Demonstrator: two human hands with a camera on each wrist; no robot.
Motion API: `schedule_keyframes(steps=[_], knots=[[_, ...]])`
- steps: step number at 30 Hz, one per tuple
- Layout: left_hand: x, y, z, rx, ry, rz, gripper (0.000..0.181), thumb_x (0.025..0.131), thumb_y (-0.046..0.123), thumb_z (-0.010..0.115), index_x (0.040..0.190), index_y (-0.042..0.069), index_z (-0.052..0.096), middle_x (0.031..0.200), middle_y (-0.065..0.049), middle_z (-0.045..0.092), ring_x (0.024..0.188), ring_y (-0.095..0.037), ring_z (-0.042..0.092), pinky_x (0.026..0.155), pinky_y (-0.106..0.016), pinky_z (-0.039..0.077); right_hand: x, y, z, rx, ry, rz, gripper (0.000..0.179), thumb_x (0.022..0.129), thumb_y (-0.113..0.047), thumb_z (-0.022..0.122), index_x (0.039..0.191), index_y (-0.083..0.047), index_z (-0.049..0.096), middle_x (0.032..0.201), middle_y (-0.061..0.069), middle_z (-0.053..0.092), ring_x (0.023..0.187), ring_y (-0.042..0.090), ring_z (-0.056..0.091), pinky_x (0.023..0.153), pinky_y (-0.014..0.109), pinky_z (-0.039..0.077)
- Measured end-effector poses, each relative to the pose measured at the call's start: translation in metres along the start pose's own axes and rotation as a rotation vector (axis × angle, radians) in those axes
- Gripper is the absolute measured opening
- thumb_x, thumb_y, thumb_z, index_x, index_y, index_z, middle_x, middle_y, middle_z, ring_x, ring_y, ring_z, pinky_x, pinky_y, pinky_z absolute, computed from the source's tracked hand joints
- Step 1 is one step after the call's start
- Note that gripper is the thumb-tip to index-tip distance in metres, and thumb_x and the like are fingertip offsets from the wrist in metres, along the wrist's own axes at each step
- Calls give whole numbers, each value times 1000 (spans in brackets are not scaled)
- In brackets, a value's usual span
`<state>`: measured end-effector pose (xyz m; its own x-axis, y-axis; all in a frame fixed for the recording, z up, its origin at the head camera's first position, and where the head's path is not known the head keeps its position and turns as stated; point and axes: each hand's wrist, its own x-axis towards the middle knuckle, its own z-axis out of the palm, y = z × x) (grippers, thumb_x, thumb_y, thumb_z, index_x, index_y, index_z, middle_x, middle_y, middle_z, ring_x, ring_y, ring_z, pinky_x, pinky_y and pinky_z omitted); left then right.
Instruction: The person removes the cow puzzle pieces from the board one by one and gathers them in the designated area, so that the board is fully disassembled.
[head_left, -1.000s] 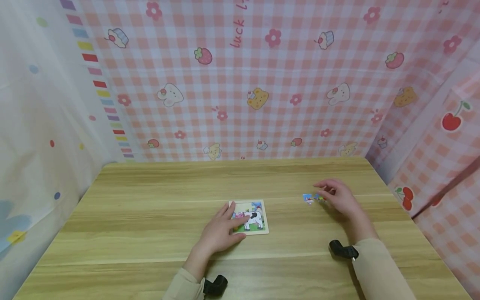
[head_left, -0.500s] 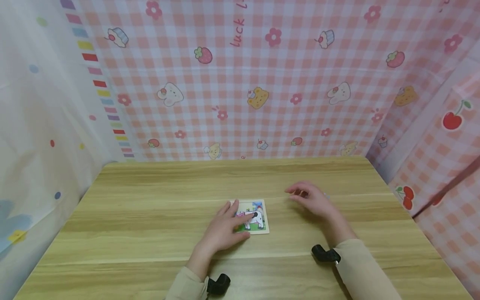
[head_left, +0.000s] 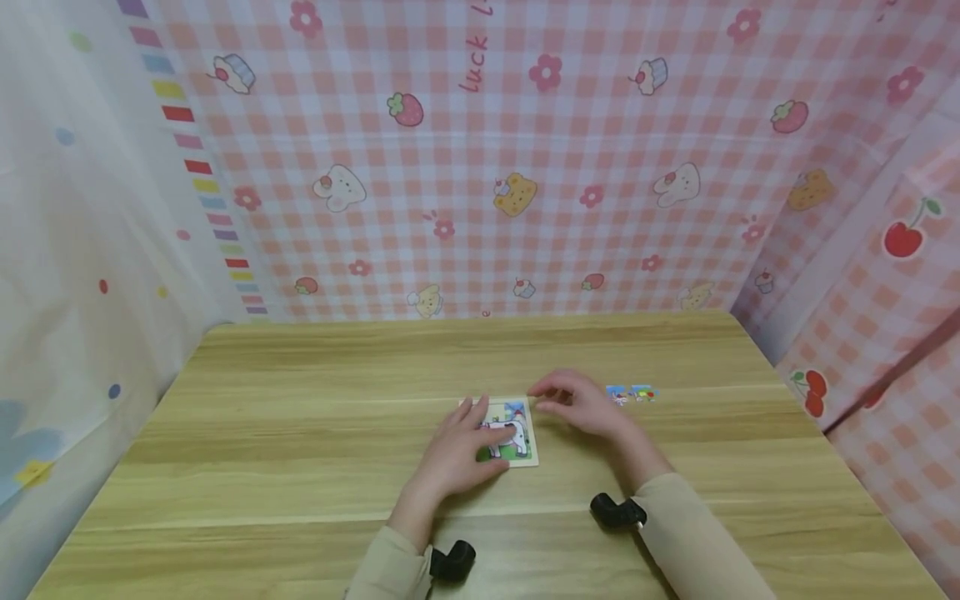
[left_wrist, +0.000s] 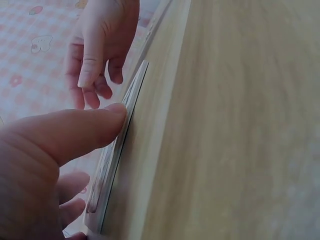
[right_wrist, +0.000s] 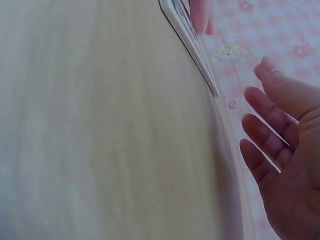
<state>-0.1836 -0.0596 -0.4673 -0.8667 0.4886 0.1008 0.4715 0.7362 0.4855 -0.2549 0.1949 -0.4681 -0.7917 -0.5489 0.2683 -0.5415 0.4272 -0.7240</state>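
Note:
My left hand (head_left: 452,457) rests across a small square wooden puzzle (head_left: 527,446) with a cow picture. Its fingers lie fairly straight over the left part and cover it. In the left wrist view the thumb (left_wrist: 85,132) touches the puzzle's edge. At the puzzle's upper right corner is my right hand (head_left: 588,407), loosely bent, and I see nothing held in it. In the right wrist view the right fingers (right_wrist: 270,132) are apart from the board. Two colourful puzzle pieces (head_left: 617,395) lie close together, to the right of that hand.
Both hands work over a wood-grain table (head_left: 300,417). Behind it hangs a pink checked cloth (head_left: 480,242), with another cloth on each side. Black camera mounts (head_left: 617,511) sit at both wrists.
My right hand has moved left from beside the two loose pieces to the puzzle's corner. The left hand has slid slightly right over the puzzle. The pieces stay in place.

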Motion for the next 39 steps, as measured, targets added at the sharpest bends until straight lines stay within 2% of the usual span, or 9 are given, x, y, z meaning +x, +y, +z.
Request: schedule_keyframes(steps=[5,12,17,21,32,39], knots=[[-1,0,0,4,-10,11,45,91,37,70,133,24,66,157,-23,28,145,-47,19,116,-60,16,8,-2,5,-28,-73,-30,23,92,-10,71,115,-9,70,107,3,67,93,19,59,81,33,51],[-1,-1,1,-4,-15,13,45,92,37,69,134,24,65,156,-25,28,145,-47,19,116,-59,16,16,-2,12,-44,-109,-84,22,90,-10,73,113,-9,72,109,2,68,99,19,60,87,36,50],[-1,-2,1,-3,-23,11,44,92,37,68,134,25,65,157,-24,28,145,-46,19,117,-58,16,22,-5,15,-90,-140,-81,22,90,-12,73,112,-11,72,110,-1,67,106,18,60,95,40,48],[-1,-3,2,1,-24,15,44,92,38,68,134,25,65,157,-24,28,145,-45,19,117,-57,15,26,-6,14,-116,-176,-73,21,91,-12,72,111,-12,72,111,-2,66,107,18,59,97,41,47],[-1,-6,3,-1,-18,22,44,92,39,68,134,25,65,157,-23,29,146,-44,19,118,-56,15,37,-2,13,-162,-262,-73,19,86,-12,76,105,-14,74,108,-1,61,97,14,57,86,31,51],[-1,-8,5,-6,-17,26,44,92,39,68,135,26,64,157,-23,28,146,-44,19,118,-56,15,41,-2,13,-170,-306,-64,19,86,-12,76,104,-17,75,108,-2,59,96,14,54,85,30,49]])
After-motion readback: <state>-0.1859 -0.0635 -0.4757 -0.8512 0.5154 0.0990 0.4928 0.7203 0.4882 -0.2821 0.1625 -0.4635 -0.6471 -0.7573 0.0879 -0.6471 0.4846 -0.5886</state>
